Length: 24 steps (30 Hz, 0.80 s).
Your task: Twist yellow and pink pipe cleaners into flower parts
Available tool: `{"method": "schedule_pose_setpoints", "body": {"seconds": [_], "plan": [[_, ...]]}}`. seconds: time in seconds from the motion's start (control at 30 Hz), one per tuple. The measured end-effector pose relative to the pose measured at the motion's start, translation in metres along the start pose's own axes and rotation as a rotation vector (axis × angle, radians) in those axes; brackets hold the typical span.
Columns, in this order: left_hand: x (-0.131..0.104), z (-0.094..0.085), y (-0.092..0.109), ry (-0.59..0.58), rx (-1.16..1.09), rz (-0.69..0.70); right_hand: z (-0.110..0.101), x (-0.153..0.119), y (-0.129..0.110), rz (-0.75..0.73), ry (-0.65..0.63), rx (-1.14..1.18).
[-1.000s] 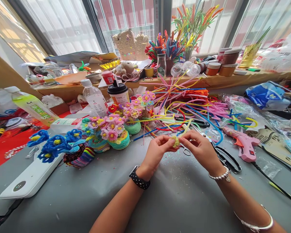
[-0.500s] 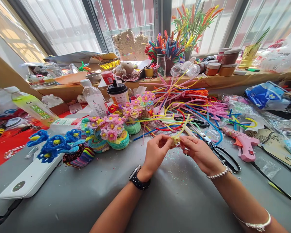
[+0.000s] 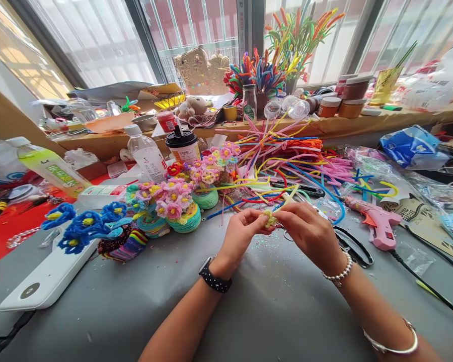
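Observation:
Between my two hands is a small looped piece of pale yellow pipe cleaner (image 3: 270, 219), with a loose end sticking up to the right. My left hand (image 3: 243, 232) pinches the looped part between thumb and fingertips. My right hand (image 3: 312, 232), fingers closed, grips the same pipe cleaner near the base of its loose end. Just behind my hands lies a tangle of coloured pipe cleaners (image 3: 294, 151). Black-handled scissors (image 3: 357, 246) rest partly hidden behind my right hand, and a pink glue gun (image 3: 381, 223) lies further right.
Left of my hands stand pots of pink pipe-cleaner flowers (image 3: 175, 198) and blue flowers (image 3: 86, 221). A white power bank (image 3: 41, 289) lies front left. Behind are a lidded cup (image 3: 183, 147) and a clear bottle (image 3: 145, 151). Glitter dots the grey tabletop (image 3: 272, 311).
My right hand has turned over, its back now more toward me, and its fingers have shifted in on the yellow pipe cleaner. My left hand stays nearly in place.

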<state>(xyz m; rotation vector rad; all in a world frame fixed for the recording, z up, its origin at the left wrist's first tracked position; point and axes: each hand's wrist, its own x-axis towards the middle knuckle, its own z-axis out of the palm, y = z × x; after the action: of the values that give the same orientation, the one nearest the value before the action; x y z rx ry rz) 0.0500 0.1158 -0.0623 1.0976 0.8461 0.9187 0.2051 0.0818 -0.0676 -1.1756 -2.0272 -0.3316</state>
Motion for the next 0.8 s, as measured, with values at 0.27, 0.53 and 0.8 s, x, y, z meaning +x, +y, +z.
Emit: {"method": "schedule_pose_setpoints", "body": {"seconds": [0.27, 0.53, 0.8], "plan": [[-0.003, 0.004, 0.000, 0.028, 0.125, 0.101, 0.002, 0.001, -0.006, 0.033, 0.023, -0.064], [-0.009, 0.003, -0.010, 0.127, 0.656, 0.520, 0.010, -0.001, -0.015, 0.246, -0.016, 0.010], [-0.010, 0.002, -0.016, 0.025, 0.935, 0.677, 0.009, 0.003, -0.013, 0.871, -0.243, 0.730]]}}
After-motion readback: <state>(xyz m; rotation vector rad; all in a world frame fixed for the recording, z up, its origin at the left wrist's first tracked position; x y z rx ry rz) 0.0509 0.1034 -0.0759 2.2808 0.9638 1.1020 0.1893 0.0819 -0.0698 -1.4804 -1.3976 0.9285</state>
